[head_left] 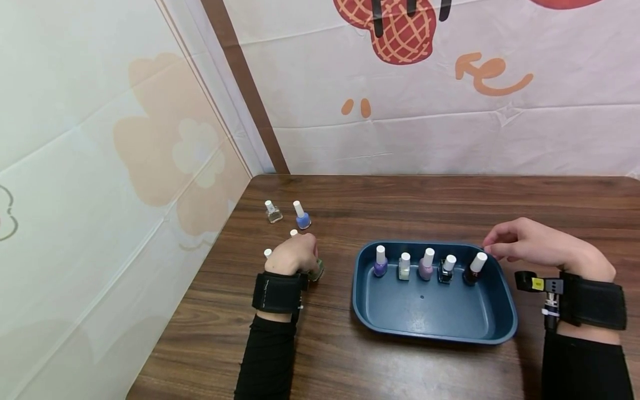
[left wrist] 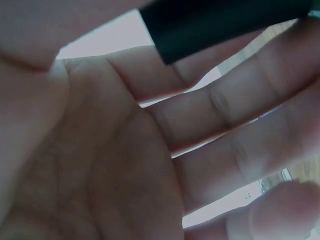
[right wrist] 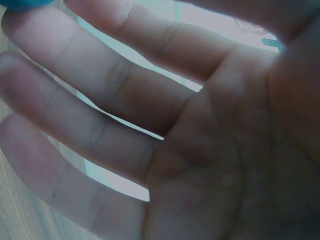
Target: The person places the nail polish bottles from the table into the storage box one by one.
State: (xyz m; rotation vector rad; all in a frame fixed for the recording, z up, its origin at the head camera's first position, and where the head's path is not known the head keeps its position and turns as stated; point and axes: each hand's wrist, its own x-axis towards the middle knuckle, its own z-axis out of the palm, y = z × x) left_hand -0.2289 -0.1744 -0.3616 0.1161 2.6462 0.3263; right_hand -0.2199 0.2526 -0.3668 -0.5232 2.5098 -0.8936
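In the head view my left hand (head_left: pixel 292 254) is at the left part of the table, its fingers curled downward. It pinches a green nail polish bottle (head_left: pixel 317 270), mostly hidden under the hand; its dark-looking cap (left wrist: pixel 215 27) crosses the left wrist view. White caps (head_left: pixel 268 253) of other bottles peek out beside this hand. My right hand (head_left: pixel 550 247) holds the rim of a blue tray (head_left: pixel 422 311) at its far right corner, thumb and fingertips meeting there. Inside the tray, several white-capped bottles stand in a row, from a purple bottle (head_left: pixel 380 266) to a dark red bottle (head_left: pixel 471 275).
Beyond my left hand, a clear nail polish bottle (head_left: pixel 273 214) and a blue nail polish bottle (head_left: pixel 302 218) stand on the wooden table (head_left: pixel 320 355). A printed cloth (head_left: pixel 425 139) hangs behind the table, and another pale sheet (head_left: pixel 90 194) along its left side.
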